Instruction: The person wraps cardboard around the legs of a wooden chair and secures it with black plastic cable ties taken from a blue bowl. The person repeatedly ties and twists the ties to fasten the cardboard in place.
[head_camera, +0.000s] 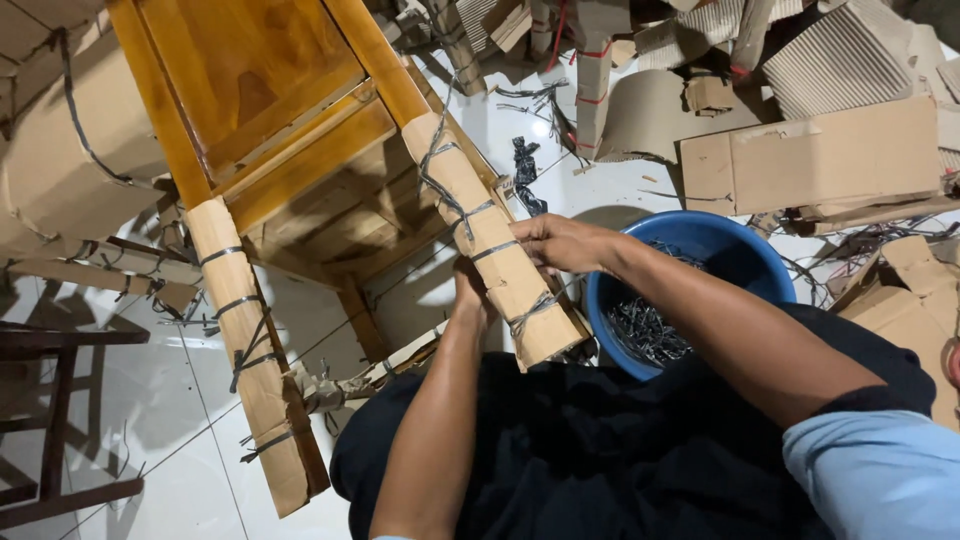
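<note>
Gripping with both hands, right hand (560, 243) closed over and left hand (470, 295) hidden behind, the cardboard-wrapped chair leg (490, 240) beside the blue basin (745, 262): likely stiff, heavy wood under soft, wire-bound sleeve.

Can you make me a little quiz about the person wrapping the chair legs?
1. True or false: both hands are on the same cardboard-wrapped leg.
2. What colour is the bucket beside that leg? A red, B blue, C green.
3. What holds the cardboard on the other wrapped leg?

Key: 1 true: the right hand grips its front, the left hand sits behind it. 2 B. 3 Thin grey straps tied around it.
</note>
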